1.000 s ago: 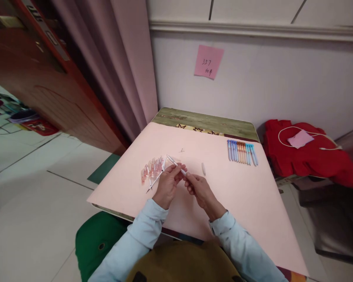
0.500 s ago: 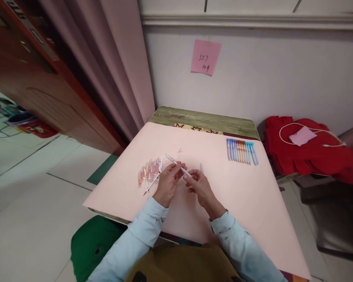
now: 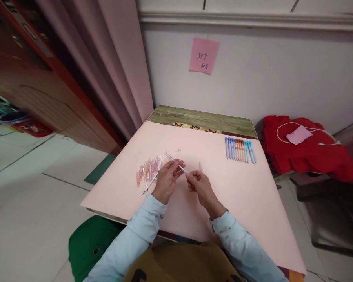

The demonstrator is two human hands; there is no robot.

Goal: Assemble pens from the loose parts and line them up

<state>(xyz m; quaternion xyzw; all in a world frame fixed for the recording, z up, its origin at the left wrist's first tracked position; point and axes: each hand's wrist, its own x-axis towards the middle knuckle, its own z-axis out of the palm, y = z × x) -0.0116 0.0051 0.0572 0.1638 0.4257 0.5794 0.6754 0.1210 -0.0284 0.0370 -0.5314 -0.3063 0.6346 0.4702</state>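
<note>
The held stick [image 3: 182,169] is white, the sheet [image 3: 241,203] pale pink.

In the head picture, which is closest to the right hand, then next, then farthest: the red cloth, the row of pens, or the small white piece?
From the right hand:
1. Small white piece: just beyond the hand.
2. Row of pens: farther out, to the right.
3. Red cloth: past the pens, at the far right.
</note>
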